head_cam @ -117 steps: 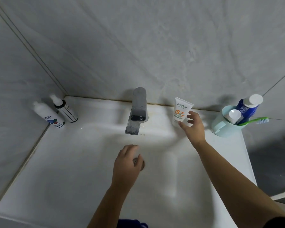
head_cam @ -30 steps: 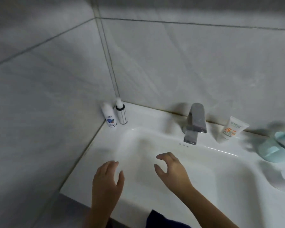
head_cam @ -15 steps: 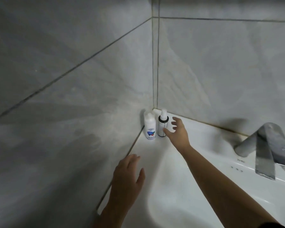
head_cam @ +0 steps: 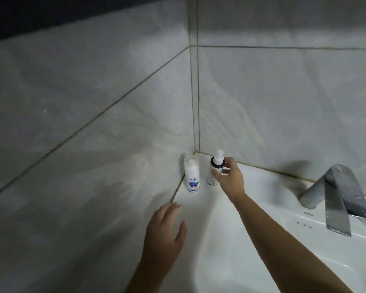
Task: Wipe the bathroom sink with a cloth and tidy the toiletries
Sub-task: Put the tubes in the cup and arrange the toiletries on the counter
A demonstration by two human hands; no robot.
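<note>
The right hand (head_cam: 228, 178) had its grip closed around the pump bottle (head_cam: 212, 180), beside the white bottle (head_cam: 191, 178) on the sink (head_cam: 273, 187) corner; the left hand (head_cam: 165, 231) hovered, grip wide.

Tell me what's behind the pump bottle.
Behind the pump bottle: bare sink ledge and the tiled wall corner. The right hand holding it hides the ledge to its right.

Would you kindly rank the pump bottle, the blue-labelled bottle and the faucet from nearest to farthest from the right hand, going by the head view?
1. pump bottle: in the corner, inside the curled fingers of the right hand.
2. blue-labelled bottle: immediately left of the pump bottle.
3. faucet: well off to the right.
</note>
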